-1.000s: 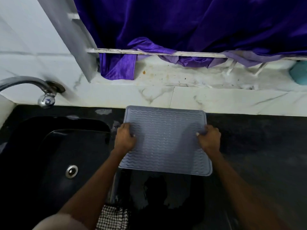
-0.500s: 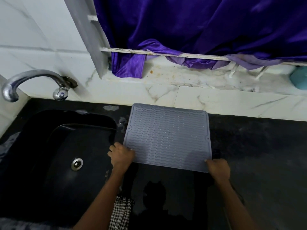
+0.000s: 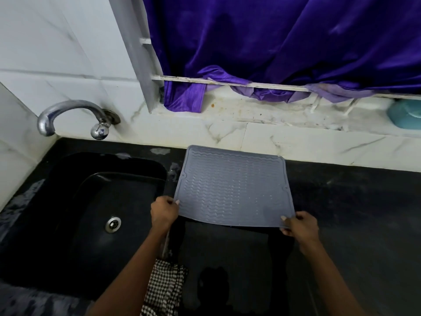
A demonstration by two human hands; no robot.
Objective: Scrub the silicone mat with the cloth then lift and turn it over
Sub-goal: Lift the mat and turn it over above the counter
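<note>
Two hands pinch my grey mat [image 3: 232, 190] by its near corners: left hand [image 3: 164, 212], right hand [image 3: 300, 226]. Its near edge is raised off the black bench [image 3: 353, 213]. I see the checked cloth [image 3: 165, 290] lying under my left forearm.

Matt grey silicone mat [image 3: 232, 188], wavy-ribbed.
Beside it: glossy black sink [image 3: 68, 201], shiny chrome tap [image 3: 68, 112], dull dark stone tabletop [image 3: 355, 213], checked woven cloth [image 3: 164, 290].
</note>
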